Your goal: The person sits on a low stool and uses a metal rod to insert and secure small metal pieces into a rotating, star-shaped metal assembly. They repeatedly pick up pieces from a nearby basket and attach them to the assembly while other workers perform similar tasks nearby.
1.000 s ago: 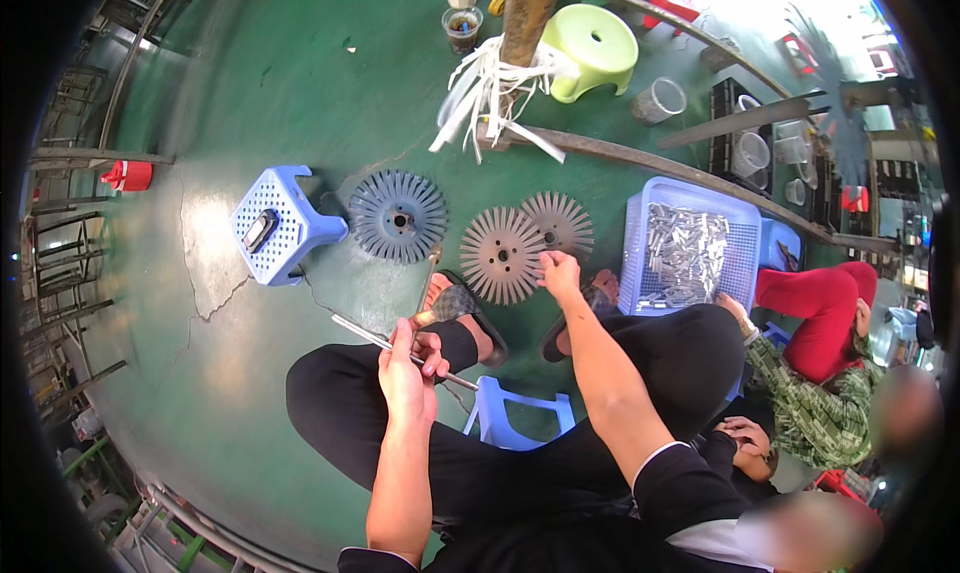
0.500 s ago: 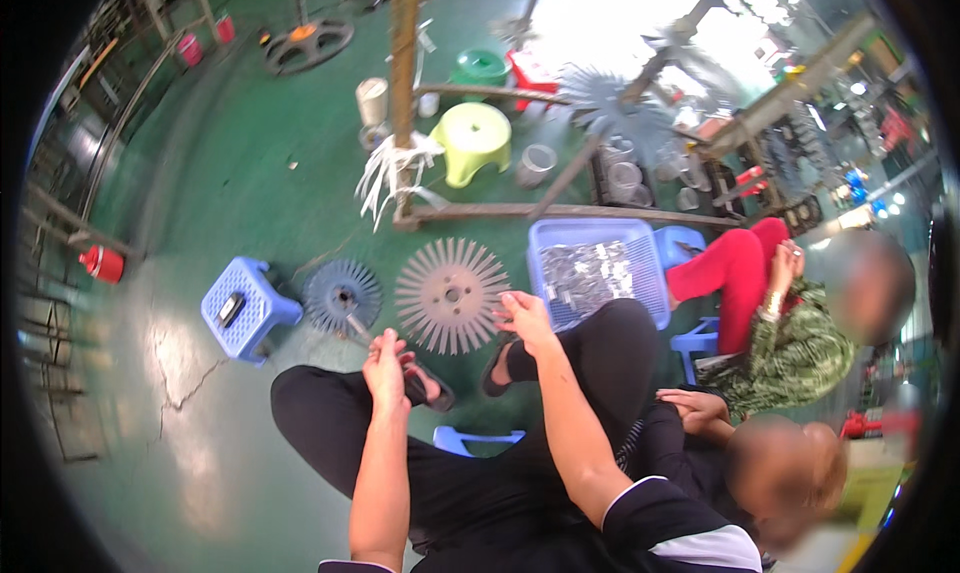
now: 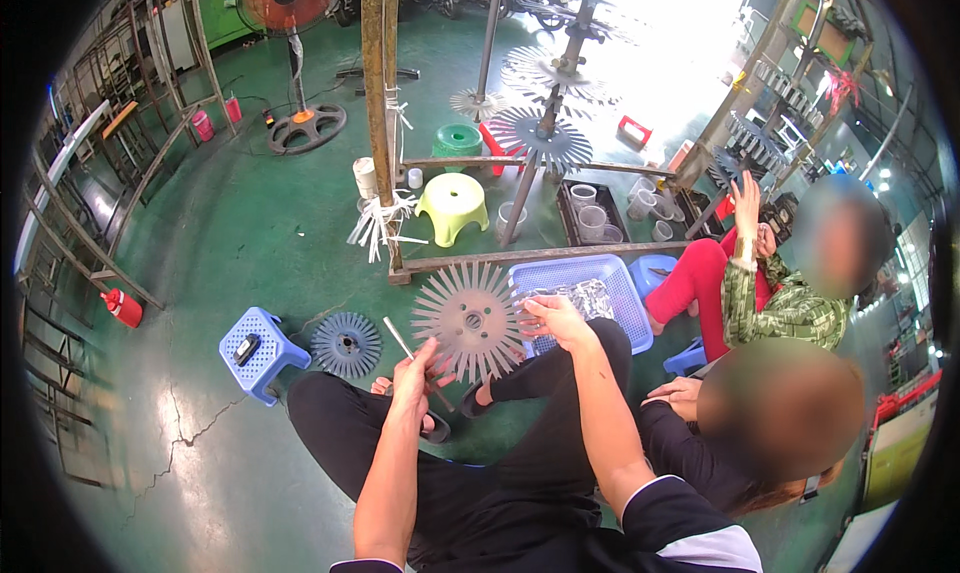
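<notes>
A brownish metal disc with long radial fins [image 3: 472, 321] stands in front of my knees. My left hand [image 3: 408, 370] is closed around a thin metal rod [image 3: 396, 336] that points up and away, close to the disc's lower left fins. On the other side my right hand [image 3: 555, 320] pinches at the disc's right fins; its fingertips partly hide that contact. A smaller blue-grey finned disc [image 3: 346, 345] lies on the floor to the left. Past my right hand, a blue-purple plastic basket [image 3: 628, 303] holds many small shiny metal pieces [image 3: 590, 298].
A blue stool [image 3: 262, 351] with a small dark object on it stands at left. Beyond are a wooden frame [image 3: 540, 256], a yellow-green stool [image 3: 453, 208] and a rack of finned discs [image 3: 545, 138]. Two people sit close on my right, one in red trousers [image 3: 695, 283].
My view has tilted up. The larger disc looks closer and higher against the floor. My left hand's rod now points beside that disc instead of toward the smaller one. A neighbour's hand has risen.
</notes>
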The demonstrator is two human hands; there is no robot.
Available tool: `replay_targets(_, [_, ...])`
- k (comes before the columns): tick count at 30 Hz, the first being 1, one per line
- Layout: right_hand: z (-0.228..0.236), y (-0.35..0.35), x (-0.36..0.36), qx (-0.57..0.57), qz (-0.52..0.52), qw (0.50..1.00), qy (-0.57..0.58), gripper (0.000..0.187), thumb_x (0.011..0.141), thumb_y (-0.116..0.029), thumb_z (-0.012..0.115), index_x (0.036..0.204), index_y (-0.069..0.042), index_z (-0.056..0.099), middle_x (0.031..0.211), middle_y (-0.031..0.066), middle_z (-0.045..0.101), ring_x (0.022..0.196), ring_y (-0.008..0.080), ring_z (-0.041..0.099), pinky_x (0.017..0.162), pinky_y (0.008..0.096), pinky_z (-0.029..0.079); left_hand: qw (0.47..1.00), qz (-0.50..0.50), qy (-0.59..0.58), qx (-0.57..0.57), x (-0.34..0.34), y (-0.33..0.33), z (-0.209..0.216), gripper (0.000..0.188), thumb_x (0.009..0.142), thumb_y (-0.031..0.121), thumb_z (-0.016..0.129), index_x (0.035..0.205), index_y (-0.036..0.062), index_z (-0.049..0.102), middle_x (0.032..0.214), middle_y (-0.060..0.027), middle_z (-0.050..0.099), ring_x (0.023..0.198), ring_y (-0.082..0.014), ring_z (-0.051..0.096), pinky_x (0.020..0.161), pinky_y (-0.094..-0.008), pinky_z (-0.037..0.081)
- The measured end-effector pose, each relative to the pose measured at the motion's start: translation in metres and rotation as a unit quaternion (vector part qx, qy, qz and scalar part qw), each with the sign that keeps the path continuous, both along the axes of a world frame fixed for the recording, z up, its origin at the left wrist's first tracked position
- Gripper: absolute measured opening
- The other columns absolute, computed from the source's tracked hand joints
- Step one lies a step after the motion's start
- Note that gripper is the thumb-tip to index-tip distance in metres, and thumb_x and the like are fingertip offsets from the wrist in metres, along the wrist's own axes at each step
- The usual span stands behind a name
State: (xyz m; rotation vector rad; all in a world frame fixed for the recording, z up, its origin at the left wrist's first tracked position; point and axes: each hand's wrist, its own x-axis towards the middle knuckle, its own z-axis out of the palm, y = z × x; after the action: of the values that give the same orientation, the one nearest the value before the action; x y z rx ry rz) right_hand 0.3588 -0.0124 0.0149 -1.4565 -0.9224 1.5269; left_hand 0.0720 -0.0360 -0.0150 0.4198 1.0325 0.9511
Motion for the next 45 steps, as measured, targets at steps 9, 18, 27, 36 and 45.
replay_targets(9, [-0.014,0.018,0.014,-0.019,-0.032,0.999,0.02,0.027,0.091,-0.02,0.057,0.109,0.001,0.06,0.097,0.0125,0.063,0.087,0.0229,0.064,0.074,0.0372,0.055,0.997,0.059,-0.022,0.041,0.028,0.024,-0.006,0.016,0.084,0.011,0.065,0.097,0.0044,0.06,0.081,-0.0034,0.064,0.063,-0.0112,0.062,0.049,-0.0232,0.054])
replay_targets(18, [-0.068,0.111,0.039,0.061,-0.019,0.962,-0.267,0.035,0.086,-0.024,0.06,0.104,0.006,0.063,0.091,0.0156,0.068,0.077,0.0206,0.067,0.073,0.0327,0.053,0.989,0.139,0.06,0.005,0.065,0.084,-0.054,0.016,0.084,0.011,0.064,0.099,0.0073,0.059,0.084,-0.0044,0.062,0.066,-0.0142,0.062,0.053,-0.0286,0.055])
replay_targets(27, [-0.083,0.183,0.046,0.119,-0.072,0.916,-0.376,0.087,0.075,-0.032,0.074,0.139,0.002,0.026,0.122,0.0257,0.053,0.103,0.0319,0.059,0.09,0.0392,0.046,0.971,0.215,0.099,-0.002,0.122,0.154,-0.121,0.013,0.087,0.009,0.061,0.099,0.006,0.057,0.085,-0.0011,0.061,0.069,-0.0098,0.058,0.054,-0.0253,0.047])
replay_targets(36, [-0.087,0.21,0.052,0.14,-0.159,0.924,-0.318,0.08,0.076,-0.035,0.073,0.134,0.006,0.036,0.115,0.0187,0.059,0.095,0.0249,0.061,0.084,0.0364,0.048,0.971,0.24,0.011,0.003,0.155,0.19,-0.175,0.009,0.089,0.01,0.059,0.096,0.0066,0.054,0.088,-0.0021,0.059,0.073,-0.0124,0.059,0.059,-0.0291,0.053])
replay_targets(45, [-0.104,0.233,0.051,0.16,-0.149,0.892,-0.396,0.063,0.079,-0.036,0.07,0.112,0.013,0.049,0.098,0.0239,0.065,0.086,0.0319,0.066,0.075,0.039,0.051,0.975,0.222,0.013,-0.021,0.143,0.198,-0.193,0.022,0.088,0.01,0.059,0.11,0.006,0.057,0.093,-0.0002,0.057,0.082,-0.0103,0.055,0.071,-0.031,0.053])
